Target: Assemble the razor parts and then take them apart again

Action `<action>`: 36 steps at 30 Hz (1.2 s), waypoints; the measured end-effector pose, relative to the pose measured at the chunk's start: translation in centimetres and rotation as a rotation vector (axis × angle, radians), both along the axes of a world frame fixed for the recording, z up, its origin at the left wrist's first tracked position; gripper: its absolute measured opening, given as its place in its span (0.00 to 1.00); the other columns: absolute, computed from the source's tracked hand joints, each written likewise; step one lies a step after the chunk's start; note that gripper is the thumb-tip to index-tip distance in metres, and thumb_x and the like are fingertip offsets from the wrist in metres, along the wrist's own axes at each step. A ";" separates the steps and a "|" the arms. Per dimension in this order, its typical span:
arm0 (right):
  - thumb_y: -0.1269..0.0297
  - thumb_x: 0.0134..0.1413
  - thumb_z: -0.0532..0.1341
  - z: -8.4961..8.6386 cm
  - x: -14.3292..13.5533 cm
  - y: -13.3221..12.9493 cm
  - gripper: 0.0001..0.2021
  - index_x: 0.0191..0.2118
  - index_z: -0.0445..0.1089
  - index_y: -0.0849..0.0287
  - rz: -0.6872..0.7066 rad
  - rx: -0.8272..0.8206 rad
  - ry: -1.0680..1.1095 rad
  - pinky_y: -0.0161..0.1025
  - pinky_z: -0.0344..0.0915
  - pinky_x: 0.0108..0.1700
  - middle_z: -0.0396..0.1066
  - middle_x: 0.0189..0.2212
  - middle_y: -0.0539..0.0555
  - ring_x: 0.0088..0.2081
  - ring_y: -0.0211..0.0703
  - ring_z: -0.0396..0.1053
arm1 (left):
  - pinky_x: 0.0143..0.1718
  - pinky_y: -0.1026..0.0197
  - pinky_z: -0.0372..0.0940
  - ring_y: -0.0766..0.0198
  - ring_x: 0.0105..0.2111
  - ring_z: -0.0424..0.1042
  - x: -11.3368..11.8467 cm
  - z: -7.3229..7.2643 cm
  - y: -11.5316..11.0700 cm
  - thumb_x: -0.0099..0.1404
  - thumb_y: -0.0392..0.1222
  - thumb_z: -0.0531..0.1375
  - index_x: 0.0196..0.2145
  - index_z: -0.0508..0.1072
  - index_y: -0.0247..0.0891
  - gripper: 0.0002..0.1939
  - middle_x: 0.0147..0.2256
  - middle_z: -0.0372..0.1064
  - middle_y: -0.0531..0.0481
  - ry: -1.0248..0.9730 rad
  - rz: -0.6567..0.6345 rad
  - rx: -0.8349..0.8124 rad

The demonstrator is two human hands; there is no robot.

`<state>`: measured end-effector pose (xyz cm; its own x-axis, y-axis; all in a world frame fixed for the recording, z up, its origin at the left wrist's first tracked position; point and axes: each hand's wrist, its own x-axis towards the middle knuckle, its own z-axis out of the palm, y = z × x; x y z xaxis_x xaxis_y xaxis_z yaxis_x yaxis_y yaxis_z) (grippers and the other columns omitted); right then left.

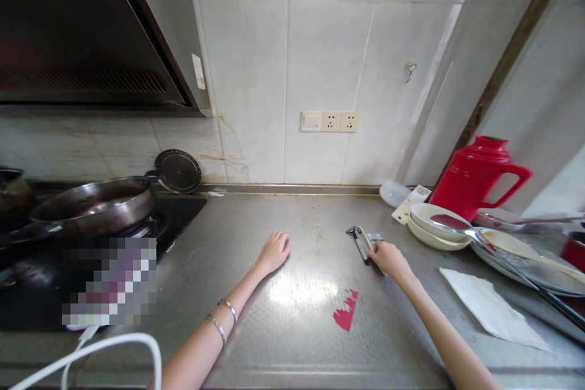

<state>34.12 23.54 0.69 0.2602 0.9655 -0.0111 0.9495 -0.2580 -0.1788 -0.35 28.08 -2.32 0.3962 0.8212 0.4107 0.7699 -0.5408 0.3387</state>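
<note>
My left hand (275, 251) rests on the steel counter (315, 353), its fingers curled together; whether anything lies under them is hidden. To the right, my right hand (387, 258) has its fingers pinched at the lower end of a light-coloured slim tool (364, 239). Just left of that tool lies a dark razor-like tool (359, 245) with its head pointing up and left. A small pale-blue item (375, 237) shows behind my right fingers. Torn red paper (347, 312) lies on the counter between my two forearms.
On the left, a steel pan (95, 204) sits on the black stove (41, 280), near a pixelated object with a white cable (114, 339). At right stand a red jug (475, 177), stacked bowls (434, 237), plates with utensils, and a white napkin (493, 308).
</note>
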 end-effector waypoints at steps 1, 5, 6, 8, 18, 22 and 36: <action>0.62 0.51 0.52 0.0 0.0 0.0 0.10 0.29 0.67 0.60 -0.002 -0.008 0.003 0.34 0.58 0.30 0.71 0.30 0.60 0.33 0.47 0.70 | 0.49 0.56 0.56 0.60 0.46 0.62 0.0 0.0 0.0 0.64 0.40 0.48 0.44 0.67 0.36 0.14 0.43 0.67 0.44 -0.002 0.002 -0.006; 0.59 0.52 0.51 1.1 -0.3 -0.5 0.12 0.32 0.68 0.60 -0.027 -0.005 -0.023 0.36 0.59 0.30 0.72 0.32 0.61 0.34 0.50 0.71 | 0.50 0.56 0.56 0.60 0.46 0.62 0.0 0.1 0.0 0.64 0.40 0.48 0.45 0.67 0.37 0.14 0.44 0.66 0.44 -0.025 0.009 -0.027; 0.58 0.53 0.50 1.6 -0.6 -0.6 0.13 0.33 0.68 0.60 -0.040 0.012 -0.040 0.36 0.59 0.30 0.72 0.32 0.62 0.35 0.51 0.71 | 0.50 0.57 0.56 0.60 0.47 0.62 0.0 0.0 0.0 0.64 0.40 0.48 0.45 0.66 0.37 0.14 0.44 0.66 0.44 -0.037 0.009 -0.030; 0.55 0.54 0.49 2.6 -1.5 -0.7 0.16 0.34 0.69 0.59 -0.050 0.053 -0.065 0.37 0.59 0.30 0.72 0.33 0.62 0.35 0.52 0.71 | 0.50 0.57 0.56 0.60 0.47 0.62 0.0 0.0 0.1 0.64 0.40 0.48 0.45 0.66 0.36 0.14 0.44 0.66 0.44 -0.074 0.009 -0.026; 0.59 0.56 0.47 2.3 -10.4 2.4 0.18 0.28 0.71 0.60 0.241 0.072 -0.076 0.34 0.59 0.30 0.73 0.30 0.61 0.34 0.47 0.71 | 0.39 0.61 0.59 0.63 0.36 0.65 -2.2 0.4 0.7 0.63 0.39 0.49 0.29 0.69 0.35 0.11 0.32 0.68 0.46 -0.075 0.320 -0.006; 0.59 0.57 0.46 0.3 -12.3 2.7 0.19 0.30 0.72 0.62 0.297 0.039 -0.098 0.35 0.60 0.31 0.74 0.33 0.63 0.36 0.50 0.72 | 0.39 0.59 0.58 0.60 0.36 0.66 -3.0 0.7 0.8 0.62 0.39 0.51 0.27 0.70 0.35 0.11 0.31 0.69 0.44 0.084 0.387 -0.057; 0.56 0.58 0.44 -1.2 -12.5 2.2 0.21 0.31 0.72 0.58 0.249 0.092 -0.077 0.37 0.59 0.32 0.74 0.32 0.61 0.35 0.49 0.71 | 0.36 0.60 0.58 0.60 0.35 0.68 -3.0 0.6 0.9 0.62 0.38 0.50 0.29 0.73 0.35 0.13 0.32 0.70 0.43 0.203 0.384 -0.113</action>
<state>21.63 25.74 -0.54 0.0110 0.9959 0.0902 0.9933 -0.0005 -0.1153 -3.37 28.95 -1.68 0.1174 0.9596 0.2556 0.9646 -0.1714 0.2004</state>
